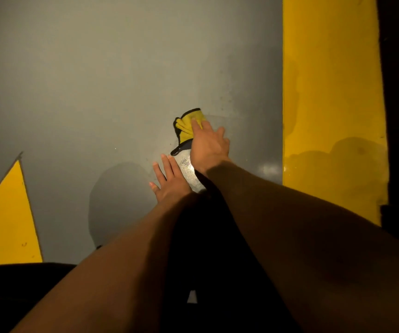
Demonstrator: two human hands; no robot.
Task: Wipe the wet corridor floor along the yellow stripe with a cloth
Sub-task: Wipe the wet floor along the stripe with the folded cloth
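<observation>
Two bare forearms reach forward from the bottom edge and cover much of the near floor [97, 80], which is grey and smooth. On the left lies a yellow triangle [6, 219] painted on the floor. The yellow stripe [330, 92] runs along the right side, with darker wet patches on its near part. Between the hands a wet spot [189, 169] shines brightly. The left hand [169, 181] lies flat on the floor, fingers straight and a little spread, holding nothing. The right hand [208, 145] presses down on the cloth [187, 126]; its fingers look only slightly bent, though the dim light makes this hard to judge. The cloth is yellow with a dark border, crumpled, well left of the stripe.
</observation>
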